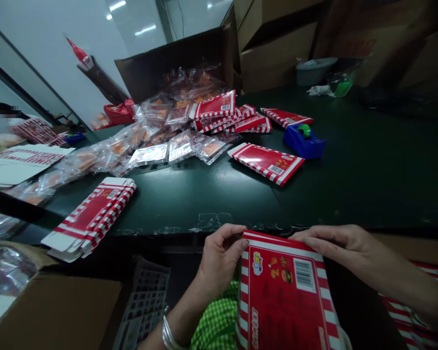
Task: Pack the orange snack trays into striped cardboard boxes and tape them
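Note:
A red box with red-and-white striped edges and a barcode is held between my two hands, in front of the table edge. At its top left corner, my left hand pinches the edge between thumb and fingers. My right hand is closed on the top edge near the right corner. The box's lower end runs out of view. On the table beyond lies a similar red box. Just past it stands a blue tape dispenser with green tape.
Flattened striped boxes are stacked at the table's left edge. Clear-wrapped packets heap up at the back, with several red boxes beside them. An open carton stands at lower left, next to a plastic crate.

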The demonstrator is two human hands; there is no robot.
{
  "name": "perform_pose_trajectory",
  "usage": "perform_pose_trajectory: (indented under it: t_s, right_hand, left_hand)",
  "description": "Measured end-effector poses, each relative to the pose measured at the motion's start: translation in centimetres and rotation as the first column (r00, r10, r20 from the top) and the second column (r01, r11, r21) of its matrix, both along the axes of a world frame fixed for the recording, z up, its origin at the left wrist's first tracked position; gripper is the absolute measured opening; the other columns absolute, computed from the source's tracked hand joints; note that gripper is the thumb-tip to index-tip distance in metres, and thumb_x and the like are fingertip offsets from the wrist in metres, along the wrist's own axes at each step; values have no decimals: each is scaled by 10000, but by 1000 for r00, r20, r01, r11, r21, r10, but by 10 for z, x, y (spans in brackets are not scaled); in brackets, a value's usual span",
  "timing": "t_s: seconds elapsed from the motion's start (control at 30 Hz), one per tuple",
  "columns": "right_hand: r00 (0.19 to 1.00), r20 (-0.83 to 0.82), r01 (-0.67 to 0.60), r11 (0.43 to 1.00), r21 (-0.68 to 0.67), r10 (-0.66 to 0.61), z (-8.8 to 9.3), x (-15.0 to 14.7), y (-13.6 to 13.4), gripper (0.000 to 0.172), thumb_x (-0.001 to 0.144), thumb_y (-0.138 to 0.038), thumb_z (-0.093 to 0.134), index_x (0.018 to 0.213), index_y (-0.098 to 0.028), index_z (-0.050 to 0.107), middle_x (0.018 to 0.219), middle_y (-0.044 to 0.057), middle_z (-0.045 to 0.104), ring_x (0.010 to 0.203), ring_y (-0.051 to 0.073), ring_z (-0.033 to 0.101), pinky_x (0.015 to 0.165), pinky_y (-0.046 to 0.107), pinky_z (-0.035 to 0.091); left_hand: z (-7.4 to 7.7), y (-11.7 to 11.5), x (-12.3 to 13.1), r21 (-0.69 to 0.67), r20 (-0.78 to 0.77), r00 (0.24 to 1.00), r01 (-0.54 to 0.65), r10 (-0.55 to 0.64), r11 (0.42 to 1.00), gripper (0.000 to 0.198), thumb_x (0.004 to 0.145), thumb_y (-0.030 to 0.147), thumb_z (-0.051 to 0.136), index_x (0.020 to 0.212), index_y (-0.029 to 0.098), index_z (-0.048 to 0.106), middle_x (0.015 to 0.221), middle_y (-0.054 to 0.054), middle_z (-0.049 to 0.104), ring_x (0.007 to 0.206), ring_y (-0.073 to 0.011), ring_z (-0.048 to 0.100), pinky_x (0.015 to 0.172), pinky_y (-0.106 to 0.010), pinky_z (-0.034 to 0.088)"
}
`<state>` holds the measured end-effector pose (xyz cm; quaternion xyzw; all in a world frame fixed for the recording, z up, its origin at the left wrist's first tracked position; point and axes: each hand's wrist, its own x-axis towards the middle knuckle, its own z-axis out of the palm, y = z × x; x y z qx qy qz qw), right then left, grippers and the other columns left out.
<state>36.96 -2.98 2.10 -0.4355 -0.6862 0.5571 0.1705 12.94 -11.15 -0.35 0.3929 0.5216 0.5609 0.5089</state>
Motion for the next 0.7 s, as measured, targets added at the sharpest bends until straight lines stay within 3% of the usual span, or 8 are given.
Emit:
perform_pose_trajectory:
  t_s: [0.1, 0.2, 0.33, 0.47, 0.53, 0.6, 0.63, 0.7]
  right_hand:
    - [980, -99, 167, 985, -42, -171, -3, -6, -7, 419, 661, -614, 746, 870, -254, 794, 994, 70, 766, 929, 275, 694, 767, 322, 573]
    - [906, -218, 351, 932, -92, -362, -13, -16, -15, 354, 603, -547, 812, 799, -254, 788, 1000, 68, 765, 937, 266, 693, 825, 344, 568]
    - [881, -272, 375, 922, -101, -388, -36, -26, -30, 292, 647, -501, 799, 777, -241, 787, 1001, 79, 761, 974, 281, 681, 927, 407, 531]
    - [858, -301, 389, 909, -147, -416, -45, -25, -29, 261, 673, -544, 760, 775, -305, 788, 984, 38, 769, 946, 305, 698, 870, 450, 563]
    - [883, -302, 349, 933, -91, -360, -37, -16, -1, 299, 657, -568, 760, 781, -297, 789, 933, 47, 772, 902, 318, 709, 790, 457, 591]
    - [876, -281, 412, 911, 14, -392, -20, -2, 48, 383, 683, -582, 736, 863, -246, 779, 953, 78, 756, 944, 317, 697, 781, 439, 594]
    - [846, -272, 493, 867, 69, -459, -10, 4, 79, 428, 719, -575, 711, 946, -216, 757, 1011, 95, 738, 1006, 314, 675, 811, 429, 585]
    - [739, -248, 671, 717, 188, -626, 4, 14, 143, 453, 829, -500, 642, 1157, -189, 657, 1271, 118, 623, 1243, 298, 530, 985, 428, 493]
  left_hand:
    - [4, 4, -15, -33, 33, 997, 73, -72, 997, 100, 731, 216, 733, 782, 159, 669, 842, -18, 695, 746, -130, 610, 692, -229, 490]
    - [6, 4, -27, -78, 48, 988, 151, -148, 985, 102, 783, 249, 696, 792, 172, 630, 906, -19, 697, 778, -135, 609, 714, -235, 476]
    - [0, -1, -21, -157, -62, 989, 125, -136, 980, 234, 852, 380, 619, 922, 163, 673, 882, -40, 686, 794, -164, 603, 713, -253, 471]
    - [-14, 3, -8, -228, -69, 998, -7, -9, 974, 381, 774, 532, 675, 787, 152, 667, 739, -31, 669, 704, -179, 601, 645, -263, 483]
    - [-19, 12, -9, -248, -31, 998, -61, 55, 967, 423, 689, 569, 741, 742, 156, 665, 712, -31, 674, 689, -192, 615, 635, -276, 501]
    - [-22, 24, -14, -263, 42, 992, -104, 119, 959, 478, 597, 608, 789, 740, 167, 671, 726, -39, 690, 703, -221, 641, 626, -302, 525]
    - [-23, 30, -17, -270, 68, 987, -124, 147, 955, 507, 551, 623, 808, 735, 170, 674, 733, -44, 696, 707, -233, 651, 618, -310, 532]
    - [-23, 41, -23, -282, 88, 980, -148, 179, 948, 560, 461, 649, 836, 702, 169, 677, 741, -56, 705, 705, -248, 663, 609, -319, 542]
